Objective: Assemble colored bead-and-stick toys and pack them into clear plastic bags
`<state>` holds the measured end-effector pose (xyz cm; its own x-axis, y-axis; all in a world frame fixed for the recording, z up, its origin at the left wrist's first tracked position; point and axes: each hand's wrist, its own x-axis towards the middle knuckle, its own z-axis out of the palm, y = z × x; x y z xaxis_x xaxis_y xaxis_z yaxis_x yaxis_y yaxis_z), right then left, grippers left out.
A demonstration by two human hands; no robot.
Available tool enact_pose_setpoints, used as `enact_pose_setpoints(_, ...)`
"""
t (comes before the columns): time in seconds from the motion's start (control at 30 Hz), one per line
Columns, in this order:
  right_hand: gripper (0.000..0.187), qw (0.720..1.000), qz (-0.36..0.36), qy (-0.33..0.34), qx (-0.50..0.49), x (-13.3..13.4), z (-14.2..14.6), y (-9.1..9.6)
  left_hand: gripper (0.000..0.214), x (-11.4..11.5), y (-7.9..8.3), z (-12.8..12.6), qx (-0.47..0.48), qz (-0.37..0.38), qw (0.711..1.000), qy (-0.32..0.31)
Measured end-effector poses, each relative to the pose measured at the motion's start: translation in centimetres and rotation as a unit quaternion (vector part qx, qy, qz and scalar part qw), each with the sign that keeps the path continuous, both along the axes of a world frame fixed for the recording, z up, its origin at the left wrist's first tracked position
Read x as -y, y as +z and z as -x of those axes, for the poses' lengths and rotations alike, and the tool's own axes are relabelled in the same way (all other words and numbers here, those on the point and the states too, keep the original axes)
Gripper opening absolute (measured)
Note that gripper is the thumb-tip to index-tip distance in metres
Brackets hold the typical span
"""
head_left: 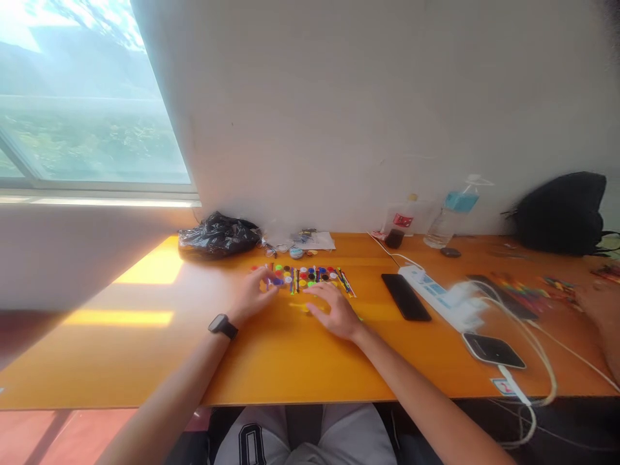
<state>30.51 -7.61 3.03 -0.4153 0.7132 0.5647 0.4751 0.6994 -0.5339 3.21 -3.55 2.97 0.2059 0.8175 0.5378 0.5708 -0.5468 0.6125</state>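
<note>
On the left leg of the light grey trousers (356, 436) there is one big black-outlined character (250, 444); it looks like a "0" or the letter "O", and I cannot tell which, because the lower border cuts it. At the front edge of the worktop (300, 371), a small sticker (502, 386) carries a mark too blurred to read. The blue label (461, 201) on the clear bottle (438, 229) and the red label (403, 220) near the wall (310, 116) are also not readable.
</note>
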Motion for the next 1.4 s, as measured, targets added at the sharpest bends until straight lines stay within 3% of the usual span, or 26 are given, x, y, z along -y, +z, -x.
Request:
enact_pose_setpoints(0.13, 0.04, 0.997, -0.009, 0.051, 0.062, 0.4, 0.4, -0.4, 0.008, 0.4, 0.1, -0.5, 0.006, 0.003, 1.0, -0.02)
enact_pose_setpoints(0.3, 0.024, 0.992, 0.008, 0.075, 0.102, 0.1, 0.5, -0.9, 0.008, 0.9, 0.3, -1.0, 0.003, 0.011, 0.998, -0.059)
enact_pose_setpoints(0.57, 0.013, 0.984, -0.001, -0.012, 0.178, 0.1, -0.9, 0.6, 0.009, 2.1, 0.8, -2.3, -0.023, 0.047, 0.989, -0.136)
enact_pose_setpoints(0.67, 0.011, 0.981, 0.038, 0.008, 0.191, -0.3, -2.4, 1.3, 0.009, 2.3, 0.4, -2.8, -0.038, 0.056, 0.986, -0.154)
enact_pose_setpoints(0.87, 0.015, 0.971, 0.19, 0.011, 0.145, -1.6, -6.4, 1.6, 0.014, 2.0, -0.8, -3.3, -0.064, 0.08, 0.978, -0.179)
enact_pose_setpoints(1.07, 0.026, 0.957, 0.271, -0.016, 0.105, -1.9, -9.5, 1.9, 0.02, 2.0, -0.7, -3.4, -0.097, 0.051, 0.988, -0.111)
enact_pose_setpoints(1.3, 0.032, 0.971, 0.233, -0.054, 0.026, -1.2, -9.5, 4.3, 0.017, -0.6, -1.0, -0.1, -0.062, 0.028, 0.989, 0.131)
enact_pose_setpoints(1.4, 0.032, 0.972, 0.228, -0.052, 0.021, -1.3, -9.2, 4.4, 0.022, -1.5, -1.4, 1.3, -0.094, 0.053, 0.978, 0.179)
